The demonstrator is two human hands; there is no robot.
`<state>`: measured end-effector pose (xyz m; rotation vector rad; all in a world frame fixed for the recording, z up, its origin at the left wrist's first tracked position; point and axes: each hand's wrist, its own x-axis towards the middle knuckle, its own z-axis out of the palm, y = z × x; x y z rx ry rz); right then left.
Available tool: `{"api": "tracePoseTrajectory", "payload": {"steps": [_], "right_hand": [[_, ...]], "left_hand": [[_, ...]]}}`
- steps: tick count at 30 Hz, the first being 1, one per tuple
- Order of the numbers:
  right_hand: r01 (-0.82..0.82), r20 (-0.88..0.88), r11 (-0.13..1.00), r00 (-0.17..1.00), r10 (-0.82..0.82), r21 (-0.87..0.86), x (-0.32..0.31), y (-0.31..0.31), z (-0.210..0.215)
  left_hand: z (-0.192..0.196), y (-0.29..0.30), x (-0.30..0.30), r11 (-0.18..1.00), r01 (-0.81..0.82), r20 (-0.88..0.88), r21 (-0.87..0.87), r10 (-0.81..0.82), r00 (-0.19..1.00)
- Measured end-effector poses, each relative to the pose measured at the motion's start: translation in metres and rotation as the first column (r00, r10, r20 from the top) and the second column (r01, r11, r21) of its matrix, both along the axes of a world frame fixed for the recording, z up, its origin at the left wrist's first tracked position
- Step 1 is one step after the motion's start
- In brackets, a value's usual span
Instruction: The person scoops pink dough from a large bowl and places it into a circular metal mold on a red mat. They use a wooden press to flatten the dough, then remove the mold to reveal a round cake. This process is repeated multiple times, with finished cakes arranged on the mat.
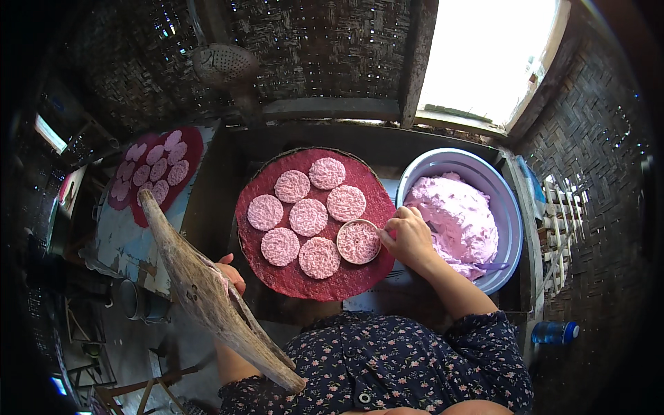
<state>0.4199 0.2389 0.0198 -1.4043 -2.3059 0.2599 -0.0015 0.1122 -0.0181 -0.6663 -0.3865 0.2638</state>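
My right hand [413,238] pinches the edge of a thin ring mould [339,250] with the thumb and fingers. Inside that ring lies a round of pink dough strands, on the right side of a red round sheet [277,285]. Several loose strand rounds [308,218] lie around it. My left hand [234,273] is gripping a long weathered wooden tool [207,287], tilted across the left side, pointed at both ends. Pink stuff shows in the slit along its middle. The tool hides most of that hand; only some fingers show.
A grey-blue basin [510,242] at the right holds a big pink dough mass [453,218] and a purple utensil [492,266]. At the left, a table [124,238] carries another red sheet with pink pieces [158,169]. A blue bottle [555,333] stands low right; a perforated ladle [226,64] hangs behind.
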Motion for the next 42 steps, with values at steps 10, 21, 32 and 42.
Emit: {"api": "tracePoseTrajectory", "payload": {"steps": [10,21,32,42], "right_hand": [[-0.080,0.062,0.995,0.995,0.076,0.055,-0.005,0.004,0.000],[-0.183,0.222,0.983,0.959,0.176,0.013,-0.013,0.017,0.011],[-0.197,0.357,0.977,0.909,0.215,-0.086,-0.019,0.022,0.028],[-0.212,-0.033,0.943,0.977,0.211,-0.258,0.054,-0.012,0.065]], "left_hand": [[0.007,-0.005,0.006,1.000,0.027,0.067,0.013,-0.028,0.997],[-0.052,-0.029,-0.034,0.979,-0.145,-0.180,0.142,0.170,0.969],[-0.076,-0.027,-0.004,0.785,0.594,0.775,-0.174,-0.263,0.575],[-0.072,-0.118,0.018,0.358,-0.131,-0.378,0.924,0.814,-0.440]]}}
